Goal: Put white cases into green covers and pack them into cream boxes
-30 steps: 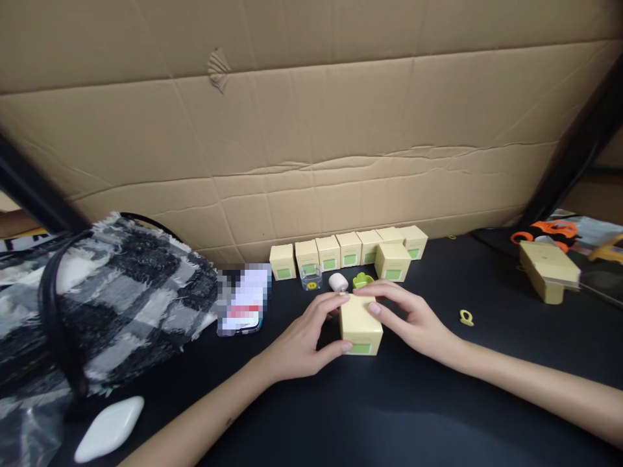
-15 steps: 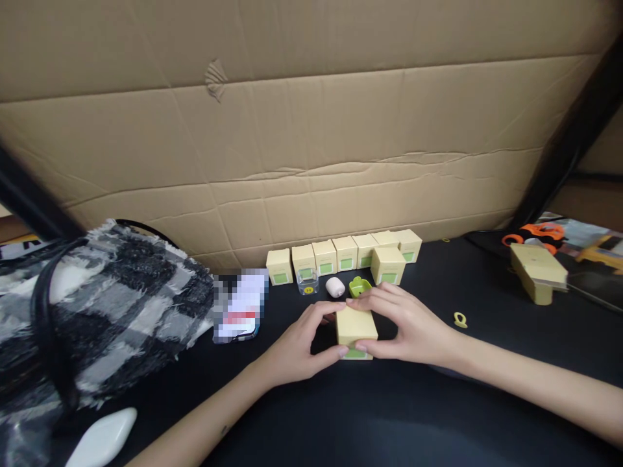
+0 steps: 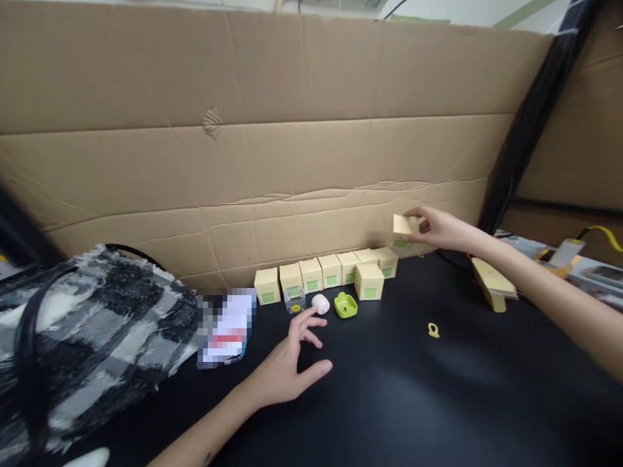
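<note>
My right hand (image 3: 431, 228) grips a small yellow box (image 3: 403, 228) and holds it in the air, above the right end of a row of like boxes (image 3: 311, 275). One further yellow box (image 3: 368, 282) stands in front of that row. My left hand (image 3: 294, 363) hovers over the black table with fingers spread and nothing in them. Close to its fingertips lies a white earbud case (image 3: 320, 303). A clear case with a yellow round sticker (image 3: 294, 301) sits left of it, and a green open silicone case (image 3: 346, 306) sits right of it.
A yellow ring-shaped piece (image 3: 433, 331) lies right of centre on the table. A black-and-white checked bag (image 3: 111, 331) and a blurred-out phone (image 3: 228, 331) are at left. A yellow carton (image 3: 494, 282) stands at right. Cardboard (image 3: 292, 168) walls off the back.
The yellow box that both hands held low at the centre is now lifted to the back right in my right hand. My left hand has let go and opened. The view has tilted upward.
</note>
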### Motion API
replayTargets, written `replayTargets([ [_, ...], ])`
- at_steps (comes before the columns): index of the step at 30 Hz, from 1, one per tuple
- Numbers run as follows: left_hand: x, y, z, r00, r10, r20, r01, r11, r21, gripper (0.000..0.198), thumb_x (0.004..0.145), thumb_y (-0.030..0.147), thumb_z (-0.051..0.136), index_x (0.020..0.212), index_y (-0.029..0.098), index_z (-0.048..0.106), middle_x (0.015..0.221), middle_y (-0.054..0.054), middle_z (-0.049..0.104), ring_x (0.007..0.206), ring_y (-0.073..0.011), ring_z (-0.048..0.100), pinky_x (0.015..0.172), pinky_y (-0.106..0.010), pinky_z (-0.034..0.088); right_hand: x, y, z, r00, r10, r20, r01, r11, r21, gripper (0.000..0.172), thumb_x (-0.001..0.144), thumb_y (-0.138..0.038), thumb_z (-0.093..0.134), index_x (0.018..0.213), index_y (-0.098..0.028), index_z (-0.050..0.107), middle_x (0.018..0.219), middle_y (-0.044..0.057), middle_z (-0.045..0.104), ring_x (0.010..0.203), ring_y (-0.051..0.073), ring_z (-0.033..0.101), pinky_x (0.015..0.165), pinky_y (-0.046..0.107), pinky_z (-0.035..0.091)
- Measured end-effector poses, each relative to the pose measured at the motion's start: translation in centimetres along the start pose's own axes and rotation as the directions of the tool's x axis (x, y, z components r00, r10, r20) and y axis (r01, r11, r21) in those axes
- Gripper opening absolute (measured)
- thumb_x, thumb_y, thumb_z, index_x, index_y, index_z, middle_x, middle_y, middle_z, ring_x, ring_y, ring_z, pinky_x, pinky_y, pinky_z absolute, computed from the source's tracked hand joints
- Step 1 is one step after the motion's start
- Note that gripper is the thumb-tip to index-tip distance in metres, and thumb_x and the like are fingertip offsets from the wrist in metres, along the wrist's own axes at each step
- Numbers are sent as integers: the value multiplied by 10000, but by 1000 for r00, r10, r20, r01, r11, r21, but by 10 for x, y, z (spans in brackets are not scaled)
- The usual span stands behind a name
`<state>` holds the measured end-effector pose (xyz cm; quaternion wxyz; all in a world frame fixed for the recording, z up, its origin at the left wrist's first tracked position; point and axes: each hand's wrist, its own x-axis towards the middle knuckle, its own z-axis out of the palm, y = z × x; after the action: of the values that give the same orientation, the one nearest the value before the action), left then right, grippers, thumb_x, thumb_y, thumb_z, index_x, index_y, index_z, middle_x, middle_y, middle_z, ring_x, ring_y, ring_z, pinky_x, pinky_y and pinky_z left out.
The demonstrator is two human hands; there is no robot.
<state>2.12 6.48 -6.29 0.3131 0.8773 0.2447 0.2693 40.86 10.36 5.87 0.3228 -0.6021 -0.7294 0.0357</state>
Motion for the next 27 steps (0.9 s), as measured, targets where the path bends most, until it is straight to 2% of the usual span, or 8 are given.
replayTargets([
  [3, 0, 2, -1, 1000, -11, 4, 11, 1000, 10, 704, 888, 256, 560, 1388, 326, 70, 1331, -142, 444, 977, -206, 586, 957, -557, 434, 8, 27, 14, 996, 34, 85, -25, 994, -105, 261, 950, -315, 532, 1172, -185, 575, 1190, 76, 593, 979, 203, 617, 821, 401, 533],
  [8, 0, 4, -1, 1000, -19, -3, 20, 1000, 25, 710, 881, 238, 571, 1391, 325, 85, 1320, -131, 460, 978, -201, 587, 961, -556, 440, 19, 54, 37, 964, 61, 260, -11, 982, -187, 279, 934, -304, 564, 1182, -175, 568, 1192, 81, 595, 982, 206, 621, 823, 411, 534],
  [11, -1, 4, -1, 1000, -20, -5, 21, 999, 31, 712, 879, 235, 569, 1394, 322, 85, 1318, -132, 464, 974, -201, 588, 950, -547, 452, 19, 59, 40, 953, 41, 300, 19, 981, -195, 275, 935, -304, 562, 1178, -176, 571, 1194, 81, 596, 985, 206, 621, 826, 411, 533],
  [17, -1, 3, 0, 1000, -26, -5, 26, 999, 47, 705, 882, 247, 563, 1399, 311, 88, 1324, -137, 470, 983, -203, 595, 948, -534, 456, -5, 35, 41, 976, -28, 214, 71, 978, -196, 318, 932, -305, 563, 1228, -190, 543, 1275, 92, 548, 1070, 236, 585, 883, 454, 503],
  [19, -1, 5, -1, 1000, -30, -2, 30, 998, 59, 665, 883, 249, 562, 1388, 308, 134, 1315, -130, 482, 986, -201, 598, 949, -525, 459, -20, 21, 42, 969, -52, 240, 97, 978, -182, 287, 939, -311, 551, 1199, -189, 558, 1248, 88, 564, 1045, 223, 592, 874, 440, 506],
  [22, 0, 8, -2, 999, -32, 14, 31, 996, 86, 513, 890, 257, 552, 1328, 290, 288, 1269, -102, 521, 1006, -200, 604, 953, -488, 468, -46, 3, 44, 914, -48, 402, 114, 983, -141, 205, 916, -340, 575, 1013, -169, 633, 994, 50, 661, 830, 166, 641, 751, 357, 538],
  [24, 1, 10, -3, 999, -25, 25, 22, 994, 107, 413, 897, 261, 537, 1276, 273, 375, 1252, -91, 527, 1005, -194, 609, 959, -460, 469, -63, -2, 45, 866, -15, 500, 88, 989, -123, 198, 791, -364, 683, 878, -187, 670, 845, 38, 678, 705, 176, 656, 635, 321, 543],
  [27, 2, 12, -3, 999, -7, 37, 2, 991, 132, 302, 902, 255, 523, 1199, 248, 463, 1242, -88, 528, 1004, -191, 613, 972, -438, 463, -80, -1, 46, 813, 59, 579, 17, 992, -125, 275, 582, -333, 771, 809, -215, 668, 835, 48, 669, 564, 201, 661, 473, 312, 521],
])
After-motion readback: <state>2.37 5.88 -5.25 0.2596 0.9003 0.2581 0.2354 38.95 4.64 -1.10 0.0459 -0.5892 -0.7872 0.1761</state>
